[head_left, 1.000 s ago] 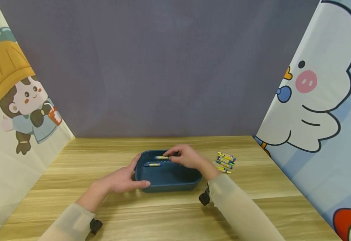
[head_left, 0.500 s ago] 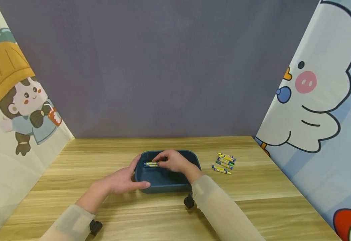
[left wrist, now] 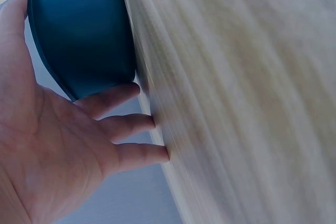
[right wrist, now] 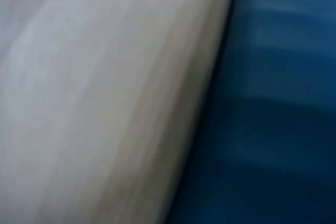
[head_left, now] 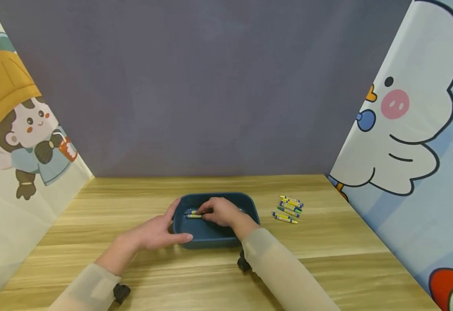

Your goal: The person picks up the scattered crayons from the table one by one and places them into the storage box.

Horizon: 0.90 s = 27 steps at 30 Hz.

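A dark blue box (head_left: 218,242) with a low rim stands on the table. My left hand (head_left: 154,233) is at its left end, thumb along the near side and straight fingers behind the end. In the left wrist view the left hand (left wrist: 63,135) has its fingers spread, one touching the box wall (left wrist: 86,35). Inside the box, my right hand (head_left: 222,211) pinches the right end of a yellow-and-blue crayon (head_left: 193,216). A second crayon (head_left: 189,212) lies right behind it, partly covered by my fingers. The right wrist view is blurred and shows only the box (right wrist: 273,103) and table.
Several crayons (head_left: 290,206) lie loosely grouped on the wooden table (head_left: 327,242), right of the box, in two small clusters. A grey wall (head_left: 211,95) rises behind the table. Printed cartoon sheets border it left and right.
My right hand has carried the crayon left and toward me, from the back of the box to just in front of the other crayon. My left hand has stayed at the box's left end.
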Each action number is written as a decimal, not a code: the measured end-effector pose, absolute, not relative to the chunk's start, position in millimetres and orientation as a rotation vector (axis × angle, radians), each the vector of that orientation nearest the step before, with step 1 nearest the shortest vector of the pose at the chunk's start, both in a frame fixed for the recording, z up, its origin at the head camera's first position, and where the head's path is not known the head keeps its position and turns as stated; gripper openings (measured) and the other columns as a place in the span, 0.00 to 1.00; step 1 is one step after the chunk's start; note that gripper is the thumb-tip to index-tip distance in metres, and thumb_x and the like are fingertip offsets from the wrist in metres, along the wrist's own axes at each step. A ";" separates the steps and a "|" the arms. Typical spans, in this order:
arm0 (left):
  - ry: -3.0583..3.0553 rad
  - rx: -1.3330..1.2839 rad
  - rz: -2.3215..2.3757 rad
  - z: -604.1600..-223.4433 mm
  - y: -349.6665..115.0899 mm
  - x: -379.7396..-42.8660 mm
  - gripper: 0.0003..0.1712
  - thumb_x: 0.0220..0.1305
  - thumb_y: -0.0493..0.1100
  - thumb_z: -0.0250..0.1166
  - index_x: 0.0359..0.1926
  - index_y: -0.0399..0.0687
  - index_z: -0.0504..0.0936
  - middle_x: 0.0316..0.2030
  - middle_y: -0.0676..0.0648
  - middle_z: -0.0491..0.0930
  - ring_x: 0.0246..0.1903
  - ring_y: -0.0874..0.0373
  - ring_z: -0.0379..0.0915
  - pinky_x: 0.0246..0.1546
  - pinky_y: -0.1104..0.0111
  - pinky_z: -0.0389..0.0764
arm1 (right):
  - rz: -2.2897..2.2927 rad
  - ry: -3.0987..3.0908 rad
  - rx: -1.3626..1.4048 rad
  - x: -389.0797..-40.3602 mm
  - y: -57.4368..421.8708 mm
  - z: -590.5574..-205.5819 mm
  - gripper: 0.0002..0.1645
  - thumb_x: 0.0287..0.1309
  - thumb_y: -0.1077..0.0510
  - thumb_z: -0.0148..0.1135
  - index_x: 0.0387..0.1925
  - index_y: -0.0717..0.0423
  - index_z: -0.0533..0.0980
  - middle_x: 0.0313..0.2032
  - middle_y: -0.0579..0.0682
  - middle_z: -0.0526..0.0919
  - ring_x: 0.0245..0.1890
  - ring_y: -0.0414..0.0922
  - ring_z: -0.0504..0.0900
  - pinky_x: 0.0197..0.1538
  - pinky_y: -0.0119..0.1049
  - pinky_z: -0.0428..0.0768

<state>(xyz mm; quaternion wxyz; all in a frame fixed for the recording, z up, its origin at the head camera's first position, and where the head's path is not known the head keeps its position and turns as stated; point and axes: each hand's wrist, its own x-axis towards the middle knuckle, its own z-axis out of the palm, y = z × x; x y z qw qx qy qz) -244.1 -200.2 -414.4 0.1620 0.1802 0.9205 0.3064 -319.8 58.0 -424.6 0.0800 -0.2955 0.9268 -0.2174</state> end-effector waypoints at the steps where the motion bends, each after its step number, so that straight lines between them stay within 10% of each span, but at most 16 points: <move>1: 2.629 0.514 0.873 -414.1 -200.5 -243.9 0.75 0.69 0.76 0.68 0.90 0.51 0.27 0.74 0.27 0.74 0.68 0.38 0.80 0.67 0.40 0.79 | -0.626 2.784 -0.891 -319.7 57.6 -424.6 0.13 0.77 0.54 0.70 0.56 0.39 0.91 0.57 0.41 0.90 0.60 0.44 0.85 0.66 0.45 0.83; 27: 2.639 0.517 0.863 -413.7 -200.0 -244.2 0.75 0.69 0.76 0.68 0.90 0.51 0.27 0.75 0.26 0.72 0.69 0.37 0.78 0.68 0.40 0.78 | -0.471 2.894 -0.954 -320.2 57.0 -427.8 0.14 0.76 0.50 0.71 0.59 0.35 0.90 0.52 0.42 0.87 0.51 0.41 0.85 0.62 0.41 0.84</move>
